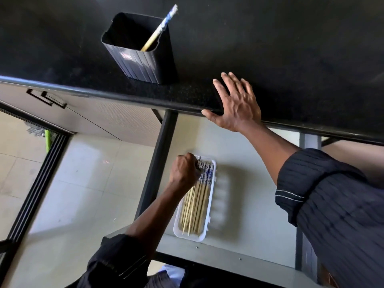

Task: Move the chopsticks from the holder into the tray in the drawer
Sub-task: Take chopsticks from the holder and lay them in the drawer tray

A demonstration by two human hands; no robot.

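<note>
A black square holder (143,65) stands on the dark countertop (291,48) with one chopstick (160,28) leaning inside it, its blue-patterned end sticking out. Below, in the open drawer (249,194), a white tray (209,213) holds several bamboo chopsticks (195,206) with blue-patterned tops. My left hand (184,170) is closed as a fist over the patterned ends at the tray's far end, touching them. My right hand (236,102) lies flat with fingers spread on the counter's front edge, holding nothing.
The counter's rounded black edge (104,93) overhangs the drawer. A black vertical frame bar (160,163) runs along the drawer's left side. Closed cabinet fronts (93,113) and a tiled floor (18,154) lie to the left.
</note>
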